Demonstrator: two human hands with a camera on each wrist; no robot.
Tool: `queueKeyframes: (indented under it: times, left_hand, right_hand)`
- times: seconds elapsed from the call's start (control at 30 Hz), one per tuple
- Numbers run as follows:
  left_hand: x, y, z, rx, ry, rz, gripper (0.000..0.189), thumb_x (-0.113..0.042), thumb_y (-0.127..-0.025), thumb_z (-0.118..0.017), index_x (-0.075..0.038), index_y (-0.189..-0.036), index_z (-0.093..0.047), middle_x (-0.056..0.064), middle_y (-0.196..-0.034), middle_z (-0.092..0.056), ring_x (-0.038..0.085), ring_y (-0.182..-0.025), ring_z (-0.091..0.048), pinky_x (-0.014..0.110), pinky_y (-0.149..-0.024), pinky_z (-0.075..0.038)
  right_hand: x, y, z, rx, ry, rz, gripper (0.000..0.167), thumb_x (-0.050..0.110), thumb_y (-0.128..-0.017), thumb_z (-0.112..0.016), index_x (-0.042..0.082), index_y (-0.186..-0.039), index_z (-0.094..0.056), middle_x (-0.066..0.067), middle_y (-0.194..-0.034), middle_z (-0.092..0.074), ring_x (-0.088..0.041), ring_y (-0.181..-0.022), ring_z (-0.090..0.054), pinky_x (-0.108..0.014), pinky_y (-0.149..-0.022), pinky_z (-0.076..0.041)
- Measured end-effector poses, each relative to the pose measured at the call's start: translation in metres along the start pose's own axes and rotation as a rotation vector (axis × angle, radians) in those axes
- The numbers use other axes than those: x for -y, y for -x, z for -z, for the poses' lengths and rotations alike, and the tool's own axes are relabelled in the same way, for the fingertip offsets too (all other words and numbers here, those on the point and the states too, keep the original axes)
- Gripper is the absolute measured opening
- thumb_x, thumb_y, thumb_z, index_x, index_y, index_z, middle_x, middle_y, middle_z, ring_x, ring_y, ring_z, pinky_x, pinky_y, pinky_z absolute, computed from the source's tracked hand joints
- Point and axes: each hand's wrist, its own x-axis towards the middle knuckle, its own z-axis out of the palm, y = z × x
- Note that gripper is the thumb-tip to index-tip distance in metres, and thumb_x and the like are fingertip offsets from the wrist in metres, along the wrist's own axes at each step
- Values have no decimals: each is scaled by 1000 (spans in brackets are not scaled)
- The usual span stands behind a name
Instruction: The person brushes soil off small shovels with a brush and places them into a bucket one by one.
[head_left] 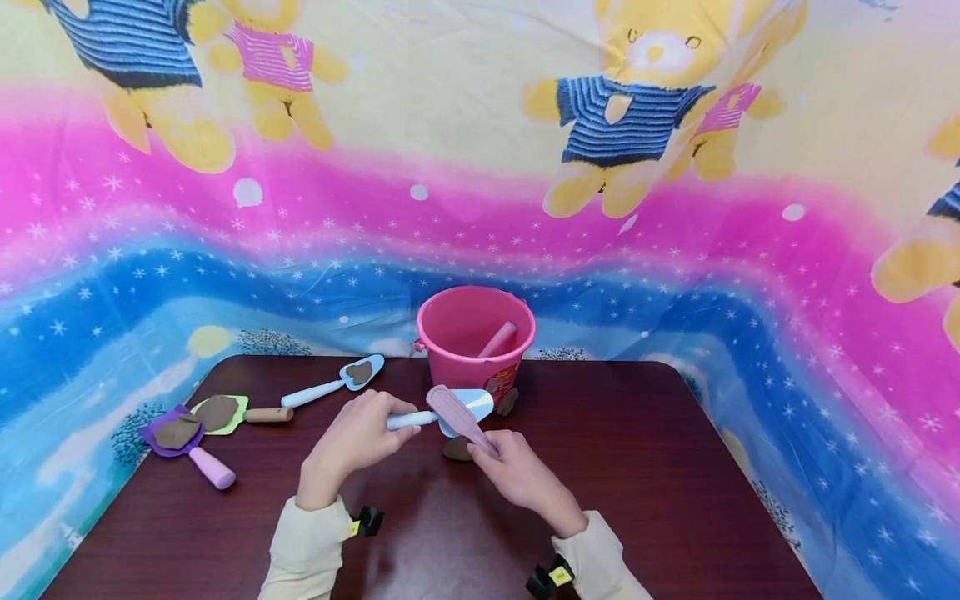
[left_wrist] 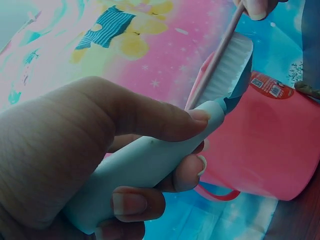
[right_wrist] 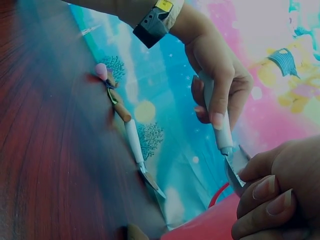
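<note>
With fingers curled, the left hand (head_left: 358, 433) grips the pale-blue trowel (head_left: 414, 419) handle, presumably to steady its blade beneath the mauve paddle (head_left: 454, 414), which the right hand (head_left: 521, 473) pinches near the pink bucket (head_left: 452, 369).

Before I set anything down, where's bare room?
Widest: the table right of the pink bucket and right hand, to its right edge. Smaller: between the purple shovel and left sleeve. Crowded: far left, with the green shovel and loose blue shovel; also before the bucket, by clay lumps.
</note>
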Motion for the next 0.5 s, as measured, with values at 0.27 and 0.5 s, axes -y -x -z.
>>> queueKeyframes:
  times: [0.27, 0.5]
  left_hand:
    - [2, 2, 5, -5, -3, -2, 25, -22, -87, -80, -12, -111, -80, -13, -69, -64, 9, -54, -51, 30, -61, -46]
    - [6, 5, 7, -8, 5, 28, 25, -23, -87, -80, -12, -110, -80, -11, -72, -66, 11, -56, -52, 31, -62, -46]
  right_hand:
    - [-6, -2, 4, -37, 32, -13, 30, 21, -104, -57, 7, -79, -60, 5, -57, -40, -8, -47, -33, -22, -46, -29]
    - [-8, -1, 9, -75, 57, -32, 31, 23, -104, -58, 8, -77, -58, 5, -58, -40, -7, -48, -35, -22, -46, -31]
